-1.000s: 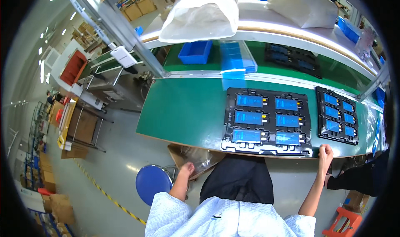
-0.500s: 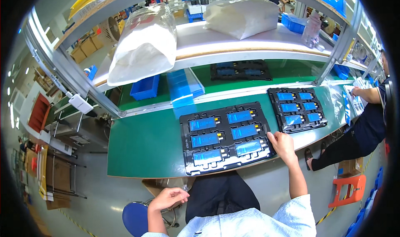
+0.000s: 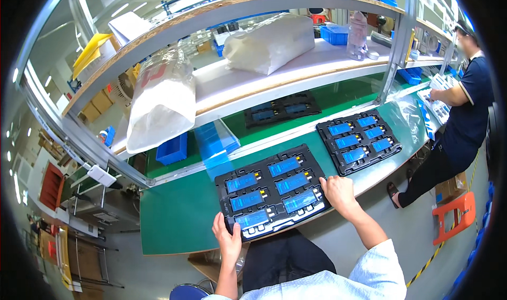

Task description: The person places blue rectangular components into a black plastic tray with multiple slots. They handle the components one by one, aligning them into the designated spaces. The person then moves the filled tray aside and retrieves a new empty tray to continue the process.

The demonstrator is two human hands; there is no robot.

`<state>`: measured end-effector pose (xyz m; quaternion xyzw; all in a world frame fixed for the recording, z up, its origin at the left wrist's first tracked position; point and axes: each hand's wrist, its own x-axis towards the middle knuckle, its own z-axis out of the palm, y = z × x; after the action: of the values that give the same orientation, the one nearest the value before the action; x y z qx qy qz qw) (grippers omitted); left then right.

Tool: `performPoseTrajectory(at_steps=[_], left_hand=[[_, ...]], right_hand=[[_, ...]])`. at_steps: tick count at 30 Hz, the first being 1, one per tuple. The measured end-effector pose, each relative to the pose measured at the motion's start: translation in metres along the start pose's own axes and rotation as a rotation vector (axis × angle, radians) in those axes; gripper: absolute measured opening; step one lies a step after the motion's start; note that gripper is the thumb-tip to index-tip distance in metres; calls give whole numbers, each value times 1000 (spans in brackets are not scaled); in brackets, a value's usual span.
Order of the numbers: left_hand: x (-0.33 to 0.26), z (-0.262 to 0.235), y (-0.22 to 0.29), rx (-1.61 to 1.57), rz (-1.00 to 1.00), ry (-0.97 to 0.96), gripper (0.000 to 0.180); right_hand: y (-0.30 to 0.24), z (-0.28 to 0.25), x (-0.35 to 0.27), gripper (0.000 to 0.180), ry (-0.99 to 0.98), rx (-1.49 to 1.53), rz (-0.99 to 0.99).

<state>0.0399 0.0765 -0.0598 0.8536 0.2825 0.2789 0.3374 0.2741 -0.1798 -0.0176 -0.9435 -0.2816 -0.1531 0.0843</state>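
In front of me, at the near edge of the green table, lies a black plastic tray (image 3: 270,192). Its pockets hold several flat blue packs (image 3: 290,182) with small yellow and white tabs, which look like batteries. My left hand (image 3: 228,239) grips the tray's near left corner, thumb over the rim and fingers along the outer side. Curled fingers of my right hand (image 3: 340,195) hold the tray's right edge. Just beyond that hand sits a second black tray (image 3: 361,139), also filled with blue packs and apart from the first.
A shelf bearing white plastic bags (image 3: 162,102) and a clear bottle (image 3: 357,39) spans the table's back. Under it are another black tray (image 3: 280,106), a blue bin (image 3: 172,148) and blue film (image 3: 210,148). At right stand a co-worker (image 3: 470,97) and an orange stool (image 3: 454,216).
My left hand has risen from beside my lap onto the tray's left corner. My right hand stays at the tray's right edge, fingers more curled. The view has shifted and tilted.
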Motion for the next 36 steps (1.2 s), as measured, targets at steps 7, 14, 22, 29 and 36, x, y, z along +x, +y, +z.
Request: performPoseTrajectory(at_steps=[7, 14, 22, 29, 36], left_hand=[[10, -11, 3, -330, -211, 27, 58], [21, -19, 15, -877, -393, 99, 63], [38, -33, 36, -1073, -419, -106, 63], [28, -26, 58, -1032, -384, -185, 58], [27, -12, 59, -970, -396, -235, 60]], right_hand=[[6, -15, 3, 47, -73, 356, 232], [14, 3, 0, 45, -44, 654, 321], [22, 3, -4, 41, 46, 971, 417], [49, -23, -19, 37, 44, 1013, 469], [62, -22, -32, 36, 36, 956, 507]])
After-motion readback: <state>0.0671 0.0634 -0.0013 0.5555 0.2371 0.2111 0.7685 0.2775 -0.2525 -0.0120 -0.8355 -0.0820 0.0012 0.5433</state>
